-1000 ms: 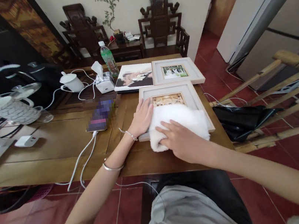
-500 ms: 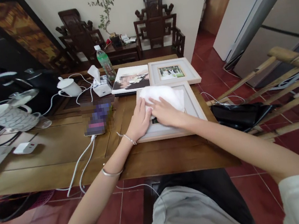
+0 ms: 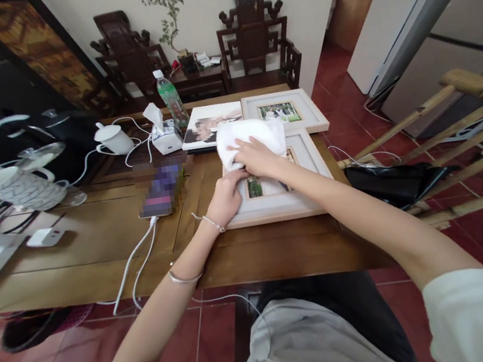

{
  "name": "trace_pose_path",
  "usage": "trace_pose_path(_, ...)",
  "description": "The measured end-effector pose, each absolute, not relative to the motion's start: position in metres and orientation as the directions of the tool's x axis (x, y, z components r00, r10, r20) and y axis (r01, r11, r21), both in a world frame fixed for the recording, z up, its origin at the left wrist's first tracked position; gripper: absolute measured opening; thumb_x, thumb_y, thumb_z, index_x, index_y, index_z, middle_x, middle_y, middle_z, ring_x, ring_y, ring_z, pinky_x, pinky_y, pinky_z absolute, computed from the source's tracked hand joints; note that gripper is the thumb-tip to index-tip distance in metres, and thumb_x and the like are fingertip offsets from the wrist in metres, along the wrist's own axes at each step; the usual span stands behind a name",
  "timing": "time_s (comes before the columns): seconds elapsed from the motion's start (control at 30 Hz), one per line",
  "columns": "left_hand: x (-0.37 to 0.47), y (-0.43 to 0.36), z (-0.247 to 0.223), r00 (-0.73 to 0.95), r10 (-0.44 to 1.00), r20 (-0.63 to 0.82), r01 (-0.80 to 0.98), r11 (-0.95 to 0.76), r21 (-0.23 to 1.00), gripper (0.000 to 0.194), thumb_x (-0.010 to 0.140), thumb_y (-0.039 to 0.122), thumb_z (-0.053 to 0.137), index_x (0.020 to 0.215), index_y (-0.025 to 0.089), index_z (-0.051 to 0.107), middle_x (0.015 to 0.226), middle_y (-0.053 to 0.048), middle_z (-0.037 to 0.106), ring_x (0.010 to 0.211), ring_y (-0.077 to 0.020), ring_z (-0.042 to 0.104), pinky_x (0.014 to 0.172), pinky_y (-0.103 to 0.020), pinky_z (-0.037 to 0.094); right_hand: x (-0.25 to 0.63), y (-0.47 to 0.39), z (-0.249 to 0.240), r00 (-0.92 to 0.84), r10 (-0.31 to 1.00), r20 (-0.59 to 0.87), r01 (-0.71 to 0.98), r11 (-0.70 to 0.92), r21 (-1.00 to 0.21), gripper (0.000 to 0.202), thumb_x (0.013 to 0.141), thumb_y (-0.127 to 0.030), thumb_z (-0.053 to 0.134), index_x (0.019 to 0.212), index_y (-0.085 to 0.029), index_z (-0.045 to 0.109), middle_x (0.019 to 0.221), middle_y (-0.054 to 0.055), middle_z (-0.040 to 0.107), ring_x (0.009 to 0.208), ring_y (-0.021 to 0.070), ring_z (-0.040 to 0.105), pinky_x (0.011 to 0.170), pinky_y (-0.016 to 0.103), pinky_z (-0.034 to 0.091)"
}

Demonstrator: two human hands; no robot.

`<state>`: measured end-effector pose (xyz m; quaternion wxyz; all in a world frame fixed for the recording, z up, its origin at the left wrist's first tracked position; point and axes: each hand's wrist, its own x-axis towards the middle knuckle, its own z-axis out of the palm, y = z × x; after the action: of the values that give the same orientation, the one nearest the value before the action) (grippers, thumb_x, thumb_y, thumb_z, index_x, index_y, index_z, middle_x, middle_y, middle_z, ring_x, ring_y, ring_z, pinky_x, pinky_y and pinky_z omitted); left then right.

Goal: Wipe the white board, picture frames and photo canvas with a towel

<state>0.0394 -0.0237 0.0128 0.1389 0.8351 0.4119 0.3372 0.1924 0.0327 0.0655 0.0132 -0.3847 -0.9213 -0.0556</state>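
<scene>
A white fluffy cloth [image 3: 253,137] lies bunched over the far left part of the near picture frame [image 3: 311,161], overlapping the items behind it. My right hand [image 3: 256,157] is closed on the cloth from above, fingers bent into it. My left hand [image 3: 227,197] is at the near frame's left edge, closed on it, with its fingertips close to the cloth's lower edge. Part of the frame's pictures shows below the cloth and my right hand. Behind lie a second pale picture frame [image 3: 315,110] and a white-edged photo panel [image 3: 200,117], partly covered by the cloth.
To the left are a phone [image 3: 159,192] on a white cable, a tissue box [image 3: 166,137], a green-labelled bottle [image 3: 172,100], a lidded white cup [image 3: 113,138] and a patterned pitcher [image 3: 20,190]. A bamboo chair [image 3: 476,109] stands at the right.
The cloth and my right hand have moved away from me and slightly left, uncovering pictures in the near frame. My left hand has left the cloth, its fingers now bent at the frame's edge.
</scene>
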Motion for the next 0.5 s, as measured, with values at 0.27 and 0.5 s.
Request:
trace_pose_path(0.27,0.038,-0.022,0.006,0.405,0.783,0.472,0.566,-0.62,0.543,0.054,0.069,-0.006,0.038,0.107,0.018,0.069,0.119,-0.006,0.072,0.126,-0.023,0.06,0.113,-0.043,0.043,0.255,0.029,0.082,-0.579,0.815,-0.027,0.794,0.571,0.207,0.035,0.082,-0.002,0.05,0.111,-0.01,0.069,0.126,0.019,0.065,0.128,0.0311,0.049,0.102,0.046,0.034)
trace_pose_path(0.5,0.039,-0.02,0.006,0.401,0.781,0.479,0.588,-0.62,0.519,0.054,0.069,-0.006,0.038,0.105,0.018,0.069,0.119,-0.006,0.072,0.125,-0.0224,0.06,0.112,-0.043,0.044,0.317,-0.003,0.099,-0.423,0.9,-0.106,0.843,0.434,0.318,0.035,0.082,0.001,0.043,0.096,-0.012,0.072,0.119,0.02,0.066,0.108,0.0292,0.062,0.087,0.039,0.041)
